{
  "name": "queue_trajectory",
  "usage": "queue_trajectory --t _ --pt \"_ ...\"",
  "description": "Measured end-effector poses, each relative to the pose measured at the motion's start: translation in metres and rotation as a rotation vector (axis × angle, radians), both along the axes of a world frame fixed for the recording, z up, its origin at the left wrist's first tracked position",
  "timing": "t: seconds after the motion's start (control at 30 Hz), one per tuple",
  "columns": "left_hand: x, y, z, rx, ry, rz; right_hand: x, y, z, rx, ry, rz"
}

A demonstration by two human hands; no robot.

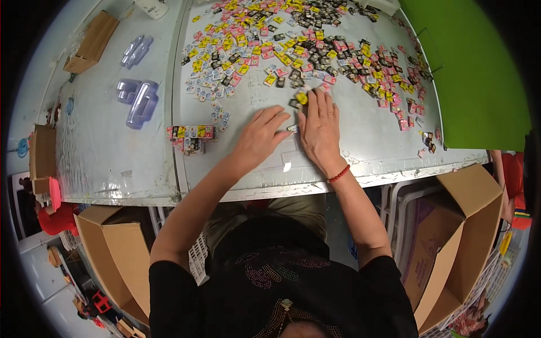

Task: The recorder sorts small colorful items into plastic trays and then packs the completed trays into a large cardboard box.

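Observation:
Both of my hands rest low over the white table (242, 180), near its front edge. My left hand (260, 134) has its fingers stretched and its thumb apart, with nothing seen in its grasp. Between the two hands lies a small white packet (292, 129), close to the left thumb. My right hand (320, 128), a red bead bracelet on its wrist, lies palm down with fingers stretched out. At its fingertips are a yellow packet (302, 98) and a black packet (295, 103), slightly blurred. The underside of the right hand is hidden.
Many small pink, yellow, black and white packets (282, 53) spread across the far table. A neat stack of packets (193, 133) stands left of my hands, past it clear plastic trays (141, 104). A green panel (473, 73) borders the right. Open cardboard boxes (121, 248) flank me.

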State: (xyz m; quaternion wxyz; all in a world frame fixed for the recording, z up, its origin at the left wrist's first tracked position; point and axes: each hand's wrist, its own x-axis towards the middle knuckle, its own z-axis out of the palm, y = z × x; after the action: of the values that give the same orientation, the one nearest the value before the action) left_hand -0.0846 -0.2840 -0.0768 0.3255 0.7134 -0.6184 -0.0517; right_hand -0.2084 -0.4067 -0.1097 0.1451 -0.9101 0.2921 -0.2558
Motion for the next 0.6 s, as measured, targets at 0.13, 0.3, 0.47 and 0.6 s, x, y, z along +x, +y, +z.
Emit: queue_trajectory --t 0.13,0.3,0.47,0.6 --pt "0.020 -0.005 -0.002 0.032 0.075 -0.007 -0.007 -0.018 0.003 0.290 -0.331 -0.009" --pt "0.036 -0.014 -0.010 0.034 0.258 0.123 -0.049 -0.041 0.000 0.360 -0.404 -0.024" --pt "0.034 -0.040 -0.016 -0.141 0.033 0.071 -0.044 -0.030 0.008 0.210 -0.263 0.061" --pt "0.039 -0.034 -0.019 -0.075 -0.048 0.023 -0.029 -0.030 0.016 0.040 -0.136 0.172"
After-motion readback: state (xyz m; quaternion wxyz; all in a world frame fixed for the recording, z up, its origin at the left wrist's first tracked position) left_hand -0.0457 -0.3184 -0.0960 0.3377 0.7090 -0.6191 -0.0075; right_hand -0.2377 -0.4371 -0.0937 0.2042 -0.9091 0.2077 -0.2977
